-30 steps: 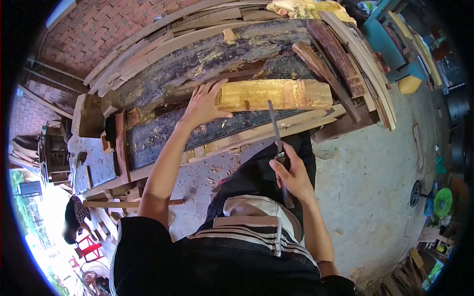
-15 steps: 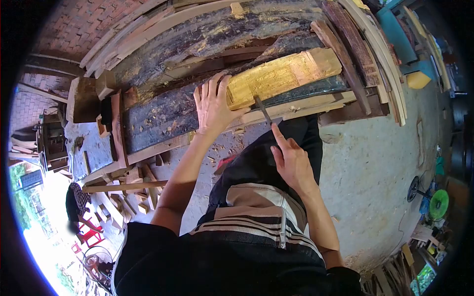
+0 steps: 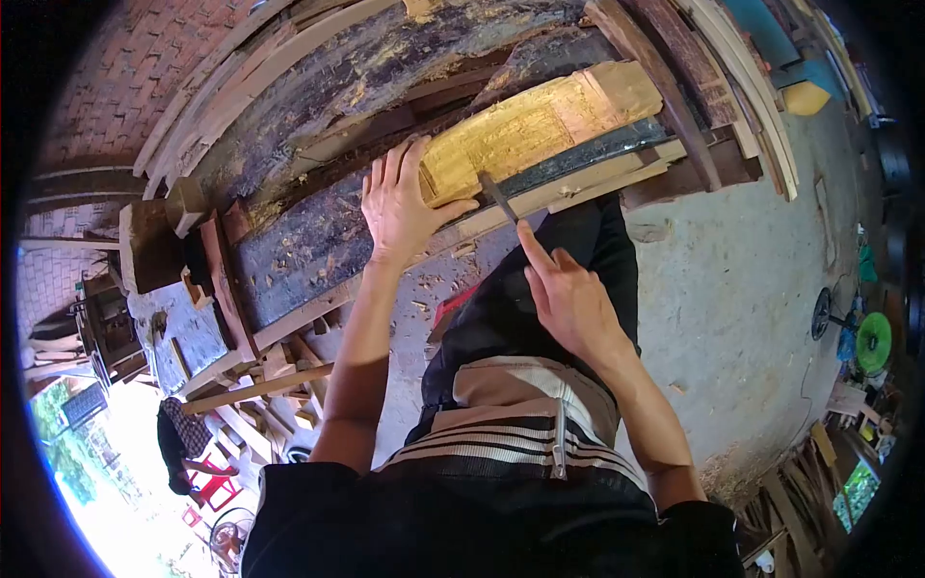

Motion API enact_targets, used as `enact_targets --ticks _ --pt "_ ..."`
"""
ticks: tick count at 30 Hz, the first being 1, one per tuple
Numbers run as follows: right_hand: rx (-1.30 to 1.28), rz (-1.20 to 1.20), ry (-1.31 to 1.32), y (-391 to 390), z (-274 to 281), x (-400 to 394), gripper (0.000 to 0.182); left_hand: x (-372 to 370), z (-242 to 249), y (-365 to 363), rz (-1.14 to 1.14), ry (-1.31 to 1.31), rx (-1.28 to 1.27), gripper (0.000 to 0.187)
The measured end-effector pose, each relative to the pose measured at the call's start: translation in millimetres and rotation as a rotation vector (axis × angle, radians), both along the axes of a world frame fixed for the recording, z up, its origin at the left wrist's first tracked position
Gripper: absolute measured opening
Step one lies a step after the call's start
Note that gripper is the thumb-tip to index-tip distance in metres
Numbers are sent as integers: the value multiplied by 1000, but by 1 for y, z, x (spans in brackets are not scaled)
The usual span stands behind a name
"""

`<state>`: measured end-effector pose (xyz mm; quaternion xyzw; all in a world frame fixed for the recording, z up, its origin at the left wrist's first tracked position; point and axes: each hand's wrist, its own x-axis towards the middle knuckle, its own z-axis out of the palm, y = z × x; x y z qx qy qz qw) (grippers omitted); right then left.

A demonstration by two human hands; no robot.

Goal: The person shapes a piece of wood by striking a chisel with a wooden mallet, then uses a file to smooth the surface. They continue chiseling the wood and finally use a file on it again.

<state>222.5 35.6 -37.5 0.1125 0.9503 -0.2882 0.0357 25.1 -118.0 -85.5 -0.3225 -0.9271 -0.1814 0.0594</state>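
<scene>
A long yellowish wooden block point(image 3: 525, 125) with a rough, carved top face lies on the dark, chip-strewn workbench point(image 3: 308, 246). My left hand point(image 3: 397, 204) grips its left end, the fingers bent over the end and the thumb stretched along the near edge. In my right hand point(image 3: 570, 303) is a narrow metal chisel point(image 3: 499, 197), its handle hidden inside my fist. The index finger lies out along the blade. The blade's tip touches the block near its front edge, a short way right of my left thumb.
Dark wooden boards point(image 3: 665, 106) and long pale strips point(image 3: 742, 87) lie at the bench's right end. Offcuts point(image 3: 260, 424) are piled on the floor at lower left. A green fan point(image 3: 873, 343) stands far right. Another person point(image 3: 183, 443) is at the far left.
My view has shifted a little, so the bench and block sit higher and further left. Both hands keep their hold, and the chisel tip stays near the same part of the block.
</scene>
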Motion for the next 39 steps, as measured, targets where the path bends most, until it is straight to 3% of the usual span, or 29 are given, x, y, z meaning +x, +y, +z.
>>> enact_targets --ticks 3,5,13,20,22,23,25,26,29,30,34,37,39 --pt "-11 -26 70 2 -16 -18 63 -2 -5 4 -57 45 82 94" --pt "64 -7 46 2 -13 -26 64 -3 -5 4 -24 67 79 92" --pt "-37 -5 -66 5 -1 -15 62 -2 -9 6 -15 115 113 90" --pt "-42 -3 240 11 -37 -29 65 0 -6 6 2 149 82 93" --pt "-790 -122 -132 20 -9 -23 63 2 -3 6 15 100 95 94" --pt "-782 -105 -131 20 -10 -18 63 5 3 6 1 121 91 93" --pt "-1329 -332 -47 18 -11 -3 59 17 16 3 -50 154 129 89" --pt "-1316 -324 -50 19 -12 2 59 28 12 3 -41 156 141 89" --pt "-1618 -474 -25 18 -3 10 51 68 2 9 -477 224 130 72" --pt "-1614 -451 -43 19 -4 12 51 80 4 16 -610 246 124 67" --pt "-2213 -695 -21 23 -8 18 35 111 -7 33 -535 -99 326 60" --pt "-2311 -665 2 17 -7 14 35 98 14 35 -602 -14 429 61" --pt "-2573 -619 -33 20 0 14 37 98 19 25 -619 -3 441 63"
